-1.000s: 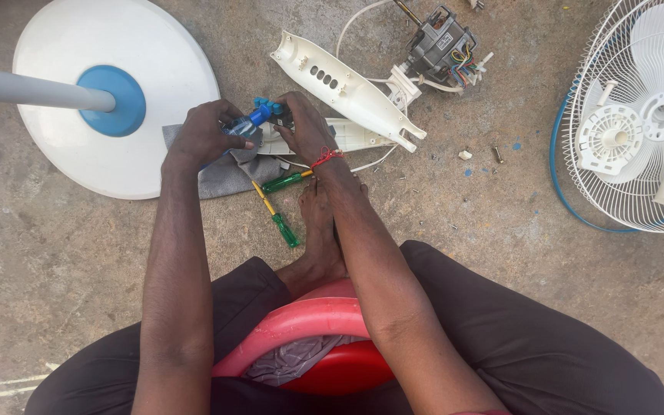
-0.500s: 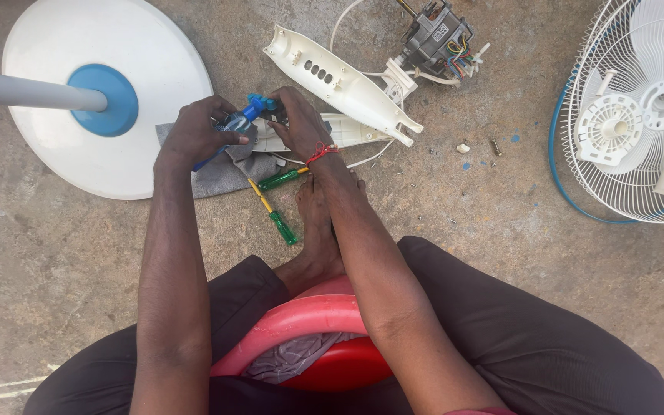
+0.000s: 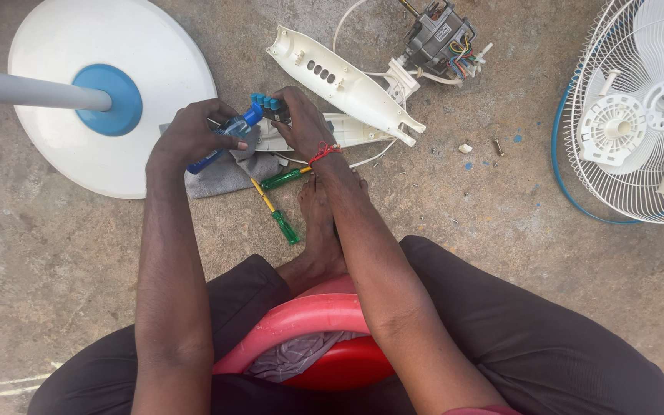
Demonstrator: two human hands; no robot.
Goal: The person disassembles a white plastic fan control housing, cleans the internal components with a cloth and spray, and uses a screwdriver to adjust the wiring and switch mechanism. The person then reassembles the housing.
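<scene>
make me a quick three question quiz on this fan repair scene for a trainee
1. True or false: the left hand holds a small blue-capped bottle.
2. Multiple choice: where do the two green-handled screwdrivers lie? A) on the white wire fan guard B) on the concrete floor near the person's foot C) on the round white fan base
3. Fill in: the right hand pinches a small part with a row of blue ____ .

Key:
1. True.
2. B; one lies by the grey cloth, the other close beside the foot.
3. Buttons; it looks like the fan's switch block, held close to the bottle's tip.
</scene>
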